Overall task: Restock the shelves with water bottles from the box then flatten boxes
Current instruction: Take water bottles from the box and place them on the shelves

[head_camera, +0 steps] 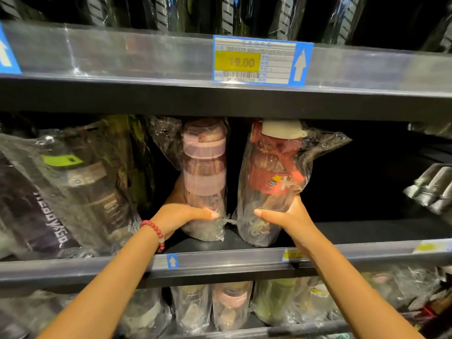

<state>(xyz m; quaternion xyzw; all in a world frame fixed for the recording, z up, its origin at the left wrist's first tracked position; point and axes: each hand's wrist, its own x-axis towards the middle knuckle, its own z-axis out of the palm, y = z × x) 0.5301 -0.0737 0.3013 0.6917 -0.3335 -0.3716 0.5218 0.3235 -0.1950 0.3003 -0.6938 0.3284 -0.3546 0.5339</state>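
Bottles, cylindrical in crinkly clear plastic: pink bottle (204,167) left hand (179,216), red bottle (274,167) right hand (285,216).

The premises were a retail shop. Tiered dark display shelves (220,101) carried clear price-label strips (146,57), a printed price tag (261,60) reading 19.00 with barcode, and plastic-bagged water bottles (204,177) stocked in rows.

You have one camera — it sits on your head and looks forward and a bit down, straight at the shelf (220,263). It is very close, so the shelf fills the whole view. Both your arms reach in from the bottom edge — the wide lens bends the shelf edges near the sides.
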